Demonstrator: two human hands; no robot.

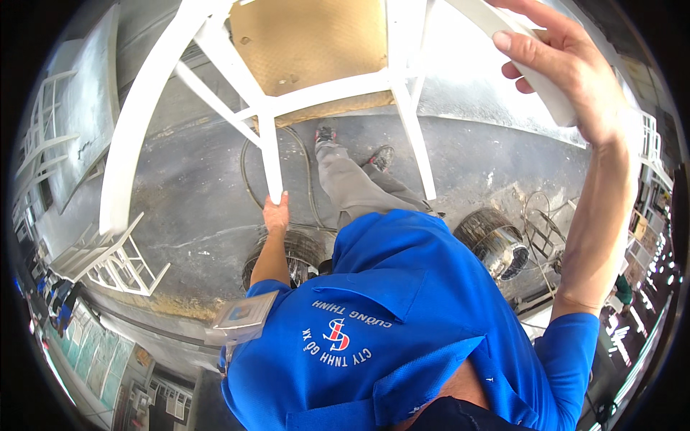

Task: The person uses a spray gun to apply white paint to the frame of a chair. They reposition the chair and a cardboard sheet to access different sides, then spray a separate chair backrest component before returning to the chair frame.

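Observation:
A white wooden chair frame point(327, 93) is raised in front of me, tilted, with its legs pointing toward my body. My left hand point(276, 213) closes around the tip of one straight leg. Up at the right, my right hand point(564, 61) grips a curved white post of the same chair, thumb on one face and fingers reaching round the other side. Another curved post sweeps down on the left, touched by neither hand. The top of the chair runs out of the picture.
Brown cardboard point(309, 43) shows behind the frame. Two round, dirty metal drums point(492, 241) stand near my waist, one partly hidden by my left arm. A hose point(246, 169) loops over the grey floor. More white chairs point(118, 262) stand at the left.

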